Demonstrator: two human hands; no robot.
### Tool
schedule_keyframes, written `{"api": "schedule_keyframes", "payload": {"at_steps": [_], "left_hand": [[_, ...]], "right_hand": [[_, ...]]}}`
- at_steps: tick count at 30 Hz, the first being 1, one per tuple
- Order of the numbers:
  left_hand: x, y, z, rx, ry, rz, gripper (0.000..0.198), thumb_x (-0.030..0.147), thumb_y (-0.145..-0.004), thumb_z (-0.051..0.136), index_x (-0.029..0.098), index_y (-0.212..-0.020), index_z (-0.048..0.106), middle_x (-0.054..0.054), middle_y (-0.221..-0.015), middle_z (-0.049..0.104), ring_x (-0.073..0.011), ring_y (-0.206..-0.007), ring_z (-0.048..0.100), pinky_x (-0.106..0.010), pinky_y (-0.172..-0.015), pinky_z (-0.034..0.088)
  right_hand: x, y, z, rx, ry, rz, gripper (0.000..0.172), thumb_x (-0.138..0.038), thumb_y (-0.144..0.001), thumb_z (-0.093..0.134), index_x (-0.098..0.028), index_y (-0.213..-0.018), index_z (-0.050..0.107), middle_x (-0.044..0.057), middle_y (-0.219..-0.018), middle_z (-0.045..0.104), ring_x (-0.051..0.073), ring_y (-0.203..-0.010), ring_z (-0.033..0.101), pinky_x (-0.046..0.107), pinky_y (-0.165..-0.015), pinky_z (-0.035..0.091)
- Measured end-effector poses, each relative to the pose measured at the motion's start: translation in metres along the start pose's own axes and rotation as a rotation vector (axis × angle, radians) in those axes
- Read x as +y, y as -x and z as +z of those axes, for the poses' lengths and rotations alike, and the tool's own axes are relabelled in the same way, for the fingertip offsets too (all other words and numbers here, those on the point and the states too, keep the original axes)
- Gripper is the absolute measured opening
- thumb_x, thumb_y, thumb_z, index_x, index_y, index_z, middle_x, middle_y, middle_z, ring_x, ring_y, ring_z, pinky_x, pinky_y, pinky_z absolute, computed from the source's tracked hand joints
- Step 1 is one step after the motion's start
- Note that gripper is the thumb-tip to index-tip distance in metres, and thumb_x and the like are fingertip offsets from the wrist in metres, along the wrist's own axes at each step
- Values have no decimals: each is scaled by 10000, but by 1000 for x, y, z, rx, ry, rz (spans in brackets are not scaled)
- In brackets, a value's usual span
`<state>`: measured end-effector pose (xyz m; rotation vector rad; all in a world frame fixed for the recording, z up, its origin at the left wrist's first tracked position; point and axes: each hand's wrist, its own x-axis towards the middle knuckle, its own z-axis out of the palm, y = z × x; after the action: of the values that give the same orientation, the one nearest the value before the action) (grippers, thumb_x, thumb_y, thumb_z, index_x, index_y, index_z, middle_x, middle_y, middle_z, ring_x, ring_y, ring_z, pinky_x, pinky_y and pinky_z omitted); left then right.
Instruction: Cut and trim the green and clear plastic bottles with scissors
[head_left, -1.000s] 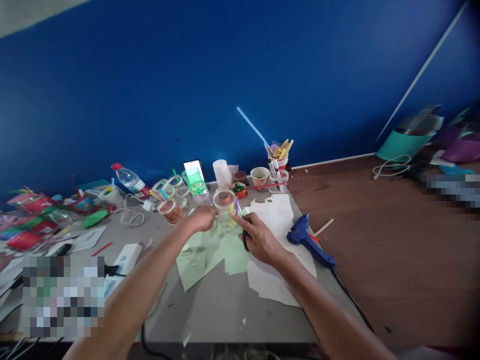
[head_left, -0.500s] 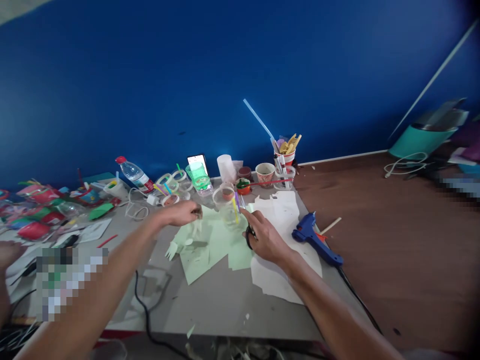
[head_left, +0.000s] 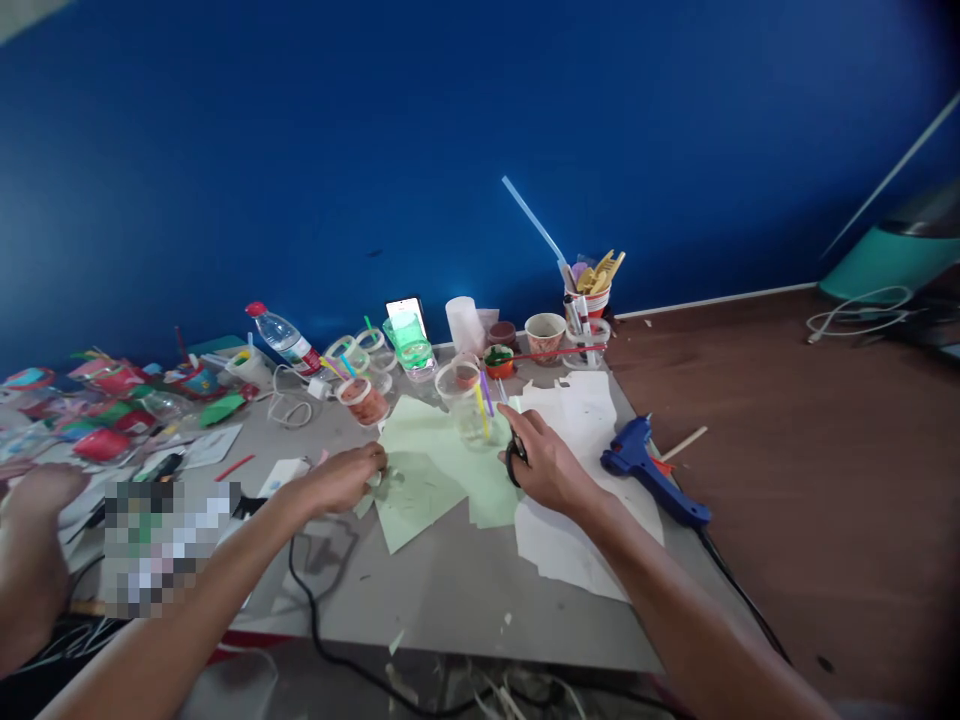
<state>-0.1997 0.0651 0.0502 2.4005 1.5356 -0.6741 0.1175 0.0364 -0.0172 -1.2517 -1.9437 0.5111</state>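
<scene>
My left hand is closed in a pinch at the left edge of the pale green paper sheets. A small pale paper cutout shows at its fingertips, mostly hidden by the fingers. My right hand is wrapped round black-handled scissors, with the blades pointing away towards the clear plastic cup. That cup stands on the green sheets with a yellow and a purple straw piece in it. Under my right hand and forearm lies a torn white paper sheet.
A blue glue gun lies at the table's right edge, its cord running down. Along the wall stand a phone, a bottle, a paper cup and a cup of cutlery. Another person's limb shows at left.
My left hand has moved down and left, onto the spot where loose green cutouts lay. My right hand still holds the scissors. The view has shifted slightly.
</scene>
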Motion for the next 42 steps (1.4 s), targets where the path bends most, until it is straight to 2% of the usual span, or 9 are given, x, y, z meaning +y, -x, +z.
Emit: {"api": "schedule_keyframes", "payload": {"at_steps": [5,9,13,17,23,29,36,39,42], "left_hand": [[2,-1,14,50,36,-98,390,159,-742,509,210,-1124,565,-148,-1100,643,-320,-1038,609,-394,-847,450],[-1,-1,2,29,149,-99,395,184,-738,486,208,-1123,571,-125,-1097,663,-296,-1048,608,-369,-853,446],[-4,1,-24,-87,373,81,340,244,-726,504,203,-1054,585,-72,-1104,655,-243,-1027,601,-303,-874,441],[12,-5,-37,-152,546,228,362,289,-728,527,184,-1071,573,-52,-1091,642,-221,-1013,593,-259,-859,444],[48,-16,-16,-207,256,121,441,213,-696,544,150,-1132,571,-113,-1141,628,-261,-1025,596,-307,-841,454],[62,-7,3,-8,47,120,406,217,-698,579,150,-1097,550,-146,-1130,571,-296,-1053,556,-366,-879,427],[71,-1,9,-18,114,24,345,149,-719,511,163,-1063,500,-93,-908,638,-250,-849,613,-313,-699,431],[68,-1,10,5,122,42,201,160,-722,492,178,-918,534,-98,-939,630,-248,-889,606,-319,-749,435],[63,-2,10,21,133,71,185,159,-688,510,177,-868,546,-108,-1007,606,-242,-956,585,-311,-822,433]], "right_hand": [[0,0,-1,0,-3,17,597,-104,-794,505,-156,-1377,390,102,-1007,527,232,-845,567,381,-812,488],[-1,0,-3,-23,5,47,603,-95,-789,500,-160,-1378,387,102,-1020,532,229,-834,571,383,-813,488],[-2,0,-5,-19,-16,58,598,-101,-793,506,-149,-1377,387,110,-1042,539,238,-881,576,385,-839,484],[-2,-1,-6,-22,-16,75,599,-114,-789,527,-150,-1372,394,114,-1060,544,242,-888,580,388,-832,487],[0,-2,-4,-6,-16,79,597,-123,-793,534,-153,-1373,398,105,-1034,544,228,-824,584,377,-798,494],[1,-2,-4,11,-22,70,599,-106,-782,536,-149,-1365,403,101,-1009,538,223,-797,572,371,-786,494],[3,-1,-2,27,-35,57,588,-96,-783,528,-141,-1358,415,98,-996,537,218,-792,563,358,-770,489],[4,-1,-1,28,-42,59,587,-100,-784,534,-139,-1358,417,100,-999,538,216,-792,564,355,-774,487],[5,-1,-1,35,-44,63,583,-111,-784,545,-146,-1352,419,103,-1011,543,218,-797,567,365,-785,487]]}}
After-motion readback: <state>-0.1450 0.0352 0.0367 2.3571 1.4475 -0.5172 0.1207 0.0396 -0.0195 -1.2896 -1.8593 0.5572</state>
